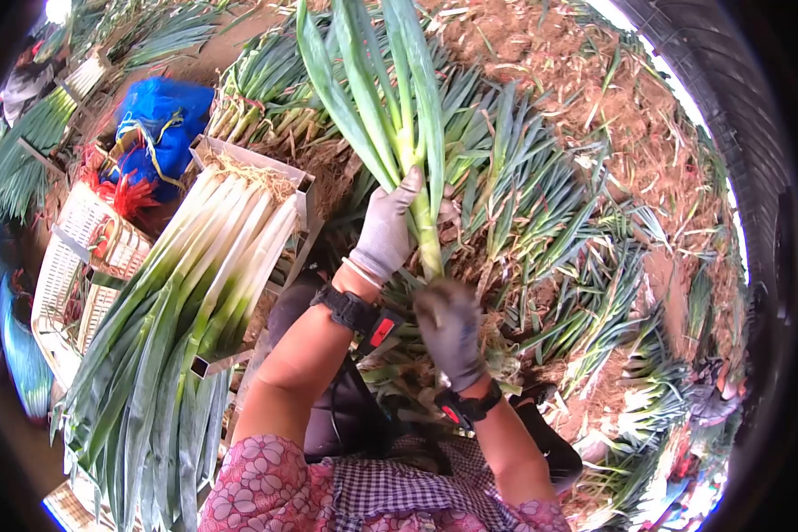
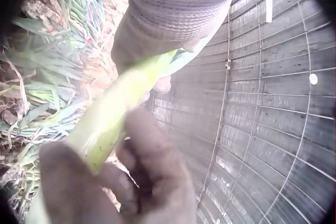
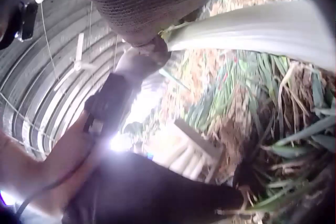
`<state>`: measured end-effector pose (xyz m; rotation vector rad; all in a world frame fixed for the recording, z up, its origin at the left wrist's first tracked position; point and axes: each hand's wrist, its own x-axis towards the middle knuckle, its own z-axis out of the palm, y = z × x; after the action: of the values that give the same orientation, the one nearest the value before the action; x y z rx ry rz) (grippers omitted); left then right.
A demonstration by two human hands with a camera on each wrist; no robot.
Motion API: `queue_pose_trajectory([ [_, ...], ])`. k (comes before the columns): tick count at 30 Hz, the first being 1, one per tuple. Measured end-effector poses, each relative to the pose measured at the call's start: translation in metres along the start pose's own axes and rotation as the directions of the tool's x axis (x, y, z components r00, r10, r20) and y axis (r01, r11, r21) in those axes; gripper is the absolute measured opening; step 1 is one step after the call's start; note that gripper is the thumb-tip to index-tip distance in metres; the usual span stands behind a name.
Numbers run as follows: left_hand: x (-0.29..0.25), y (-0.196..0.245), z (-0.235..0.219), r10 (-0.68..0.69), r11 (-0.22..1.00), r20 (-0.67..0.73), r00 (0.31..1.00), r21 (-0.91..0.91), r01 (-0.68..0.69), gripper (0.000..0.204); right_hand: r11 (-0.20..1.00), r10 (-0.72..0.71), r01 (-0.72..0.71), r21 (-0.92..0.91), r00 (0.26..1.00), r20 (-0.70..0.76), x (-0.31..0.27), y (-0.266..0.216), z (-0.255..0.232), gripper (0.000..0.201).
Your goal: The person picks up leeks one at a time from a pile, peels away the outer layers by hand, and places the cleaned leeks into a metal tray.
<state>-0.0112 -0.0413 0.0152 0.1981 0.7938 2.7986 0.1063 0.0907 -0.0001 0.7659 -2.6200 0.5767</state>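
A large green onion stalk (image 1: pixel 428 232) stands leaves-up in the head view, gripped around its upper stem by the gloved left hand (image 1: pixel 387 232). Just below, the gloved right hand (image 1: pixel 452 330) is at the lower stem, blurred, its fingers bent. In the left wrist view the right hand's fingers (image 2: pixel 152 150) curl near the pale green stem (image 2: pixel 113 108), while the left hand (image 2: pixel 168 19) wraps it above. The right wrist view shows the white stem (image 3: pixel 252 29) beside the right hand (image 3: pixel 147 3); the contact there is partly hidden.
Trimmed onions (image 1: pixel 230 230) lie in a metal-edged frame (image 1: pixel 306 199) at left. Beyond it are a white basket (image 1: pixel 62 257) and a blue bag (image 1: pixel 164 124). Loose onions (image 1: pixel 541 222) cover the soil ahead and to the right.
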Motion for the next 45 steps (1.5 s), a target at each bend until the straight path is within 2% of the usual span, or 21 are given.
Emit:
queue_pose_trajectory([
  [2, -0.005, 0.000, 0.007, 0.008, 1.000, -0.022, 1.000, -0.020, -0.008, 0.038, 0.944, 0.323, -0.287, 0.163, 0.904, -0.280, 0.019, -0.001, -0.014, 0.041],
  [4, -0.008, 0.003, 0.010, -0.021, 0.999, 0.089, 0.996, -0.041, 0.025, 0.040, 0.922, 0.388, -0.373, 0.106, 0.883, -0.264, 0.020, 0.007, -0.014, 0.047],
  [6, -0.013, 0.012, 0.010, 0.011, 0.984, 0.264, 0.964, -0.173, 0.036, 0.047, 0.664, 0.579, -0.445, 0.600, 0.815, -0.036, 0.023, 0.018, -0.013, 0.041],
  [10, -0.013, 0.008, 0.003, -0.123, 0.985, 0.326, 0.937, -0.076, 0.156, 0.057, 0.432, 0.641, -0.258, 0.864, 0.762, -0.093, 0.026, 0.013, -0.009, 0.034],
  [11, -0.014, 0.005, 0.002, -0.144, 0.986, 0.259, 0.955, -0.040, 0.159, 0.059, 0.774, 0.539, -0.371, 0.513, 0.811, -0.227, 0.018, 0.019, -0.008, 0.031],
  [14, -0.016, 0.000, 0.003, -0.139, 0.990, 0.169, 0.976, 0.049, 0.132, 0.056, 0.964, 0.233, -0.166, 0.209, 0.905, -0.355, 0.012, 0.011, -0.010, 0.027],
  [15, -0.014, -0.003, 0.004, -0.105, 0.994, 0.162, 0.981, -0.002, 0.107, 0.052, 0.930, 0.353, -0.263, 0.256, 0.832, -0.428, 0.022, 0.001, -0.015, 0.022],
  [18, -0.009, -0.006, 0.004, -0.133, 0.990, 0.132, 0.982, -0.022, 0.137, 0.046, 0.842, 0.470, -0.333, 0.423, 0.838, -0.277, 0.021, 0.010, -0.017, 0.020],
  [22, 0.003, -0.003, -0.002, 0.013, 0.995, -0.045, 0.999, 0.102, -0.009, 0.037, 0.734, 0.408, -0.337, 0.589, 0.913, 0.014, -0.011, -0.009, -0.030, 0.016],
  [23, 0.006, -0.001, -0.004, 0.036, 0.998, -0.085, 0.996, 0.063, -0.031, 0.034, 0.731, 0.341, -0.186, 0.657, 0.933, -0.114, -0.018, -0.001, -0.026, 0.017],
  [26, 0.017, -0.013, -0.010, 0.148, 0.979, -0.128, 0.981, 0.157, -0.128, 0.032, -0.030, 0.643, -0.025, 0.999, 0.765, 0.039, -0.007, -0.001, -0.027, 0.018],
  [27, 0.015, -0.013, -0.008, 0.130, 0.989, -0.137, 0.982, 0.091, -0.118, 0.032, -0.124, 0.698, -0.186, 0.975, 0.681, 0.219, -0.026, 0.011, -0.029, 0.028],
  [28, 0.014, -0.006, -0.007, 0.115, 0.993, -0.146, 0.982, 0.026, -0.113, 0.032, -0.126, 0.702, -0.178, 0.976, 0.679, 0.214, -0.047, 0.020, -0.029, 0.028],
  [30, 0.013, 0.017, -0.007, 0.213, 0.974, -0.205, 0.955, 0.126, -0.190, 0.031, 0.243, 0.839, -0.863, 0.442, 0.416, 0.351, -0.092, 0.027, -0.021, 0.027],
  [33, 0.019, 0.023, -0.020, 0.259, 0.939, -0.218, 0.941, 0.284, -0.192, 0.027, 0.287, 0.794, -0.620, 0.730, 0.581, 0.181, -0.134, 0.024, -0.007, 0.027],
  [34, 0.020, 0.016, -0.020, 0.282, 0.927, -0.219, 0.934, 0.314, -0.207, 0.026, 0.267, 0.807, -0.633, 0.727, 0.559, 0.190, -0.129, 0.014, -0.009, 0.027],
  [36, 0.018, 0.006, -0.014, 0.292, 0.937, -0.181, 0.939, 0.250, -0.243, 0.027, 0.684, 0.613, -0.680, 0.263, 0.732, 0.297, -0.101, 0.007, -0.014, 0.027],
  [37, 0.014, 0.005, -0.011, 0.230, 0.948, -0.189, 0.955, 0.266, -0.176, 0.027, 0.526, 0.616, -0.777, 0.345, 0.628, 0.476, -0.093, 0.006, -0.019, 0.025],
  [40, -0.002, -0.018, -0.007, -0.038, 0.955, -0.229, 0.973, 0.279, 0.103, 0.025, 0.487, 0.682, -0.742, 0.462, 0.653, 0.330, -0.060, 0.012, -0.018, 0.022],
  [42, -0.005, -0.053, -0.022, -0.158, 0.942, -0.339, 0.927, 0.229, 0.245, 0.020, 0.494, 0.570, -0.593, 0.636, 0.773, 0.277, -0.028, 0.017, -0.026, 0.023],
  [45, -0.004, -0.065, -0.025, -0.249, 0.918, -0.433, 0.867, 0.181, 0.354, 0.013, 0.689, 0.522, -0.470, 0.552, 0.850, 0.072, -0.050, 0.016, -0.014, 0.026],
])
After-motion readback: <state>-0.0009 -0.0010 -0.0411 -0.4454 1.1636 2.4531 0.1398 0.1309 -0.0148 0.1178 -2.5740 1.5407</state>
